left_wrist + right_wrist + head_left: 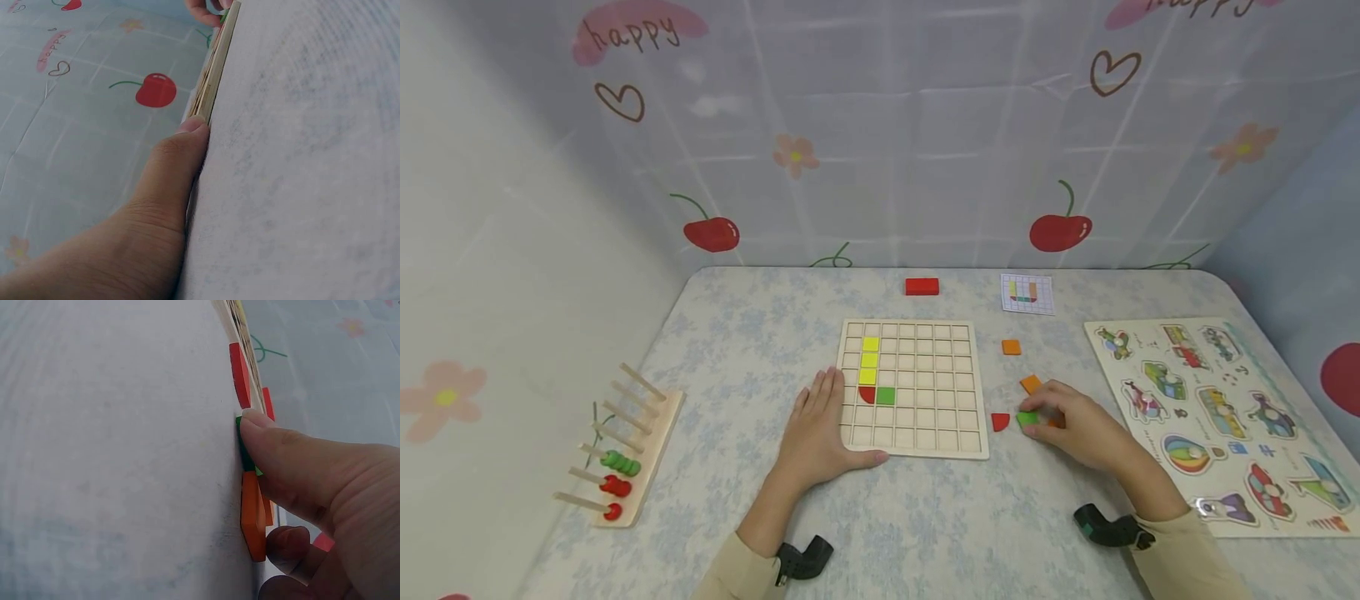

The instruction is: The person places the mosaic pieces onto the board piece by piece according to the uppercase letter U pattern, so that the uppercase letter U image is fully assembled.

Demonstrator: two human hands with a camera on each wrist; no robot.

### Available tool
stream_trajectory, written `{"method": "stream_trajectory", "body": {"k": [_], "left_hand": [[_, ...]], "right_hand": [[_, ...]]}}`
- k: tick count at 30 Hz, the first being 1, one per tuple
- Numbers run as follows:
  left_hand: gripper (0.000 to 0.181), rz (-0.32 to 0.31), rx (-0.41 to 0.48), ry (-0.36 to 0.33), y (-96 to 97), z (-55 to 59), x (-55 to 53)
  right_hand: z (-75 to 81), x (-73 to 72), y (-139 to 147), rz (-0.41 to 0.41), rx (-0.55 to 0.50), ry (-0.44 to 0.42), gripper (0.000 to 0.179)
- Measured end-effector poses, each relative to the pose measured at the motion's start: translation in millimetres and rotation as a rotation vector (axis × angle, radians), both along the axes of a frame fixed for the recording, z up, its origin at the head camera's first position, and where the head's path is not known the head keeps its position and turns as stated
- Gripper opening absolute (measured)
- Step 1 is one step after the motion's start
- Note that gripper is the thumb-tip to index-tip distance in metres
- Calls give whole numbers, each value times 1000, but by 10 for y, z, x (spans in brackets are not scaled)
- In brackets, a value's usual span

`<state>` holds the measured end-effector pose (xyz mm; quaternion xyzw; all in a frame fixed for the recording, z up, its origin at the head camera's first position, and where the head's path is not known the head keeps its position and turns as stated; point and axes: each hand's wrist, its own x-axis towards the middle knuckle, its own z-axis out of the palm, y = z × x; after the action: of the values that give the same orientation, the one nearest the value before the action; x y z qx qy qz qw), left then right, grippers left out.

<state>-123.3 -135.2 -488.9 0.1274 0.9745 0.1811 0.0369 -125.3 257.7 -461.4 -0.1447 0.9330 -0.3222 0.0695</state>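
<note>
A wooden grid board (925, 425) lies on the table. In its left part are three yellow square tiles (868, 360) in a column, a red quarter-round tile (868, 394) below them and a green square tile (886, 396) beside that. My left hand (816, 437) rests at the board's lower left corner, fingers straight along the left side, thumb (181, 150) against the near edge. To the right of the board, my right hand (1078, 425) pinches another green square tile (245, 447) at the table surface. An orange tile (252, 515) lies right beside it, partly under the fingers.
Near the right hand lie a loose red quarter-round tile (1000, 422) and orange tiles (1011, 347). Behind the board are a red block (922, 287) and a pattern card (1027, 294). A picture puzzle board (1217, 417) lies right; a wooden bead rack (643, 467) stands left.
</note>
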Motion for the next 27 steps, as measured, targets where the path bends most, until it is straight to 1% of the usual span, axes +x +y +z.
{"method": "stream_trajectory", "body": {"k": [6,8,12,16,21,25,27], "left_hand": [[140,0,-16,-7,2,-1,-13],[139,1,-17,-8,4,0,-15],[140,3,-14,-7,8,6,-16],[141,3,-15,-2,8,6,-18],[141,3,-14,-8,0,4,-17],[141,3,-11,-12,-1,6,-15],[141,3,-12,-10,-2,4,-12]], "right_hand": [[26,-22,-16,-52,8,-56,20],[29,-36,-16,-65,5,-63,19],[25,-69,-26,-83,-20,-30,19],[23,-118,-82,-77,-57,4,19],[29,-185,-268,-73,-103,6,17],[53,-235,-488,-86,-120,-8,16],[67,-258,-608,-77,-140,-25,16]]}}
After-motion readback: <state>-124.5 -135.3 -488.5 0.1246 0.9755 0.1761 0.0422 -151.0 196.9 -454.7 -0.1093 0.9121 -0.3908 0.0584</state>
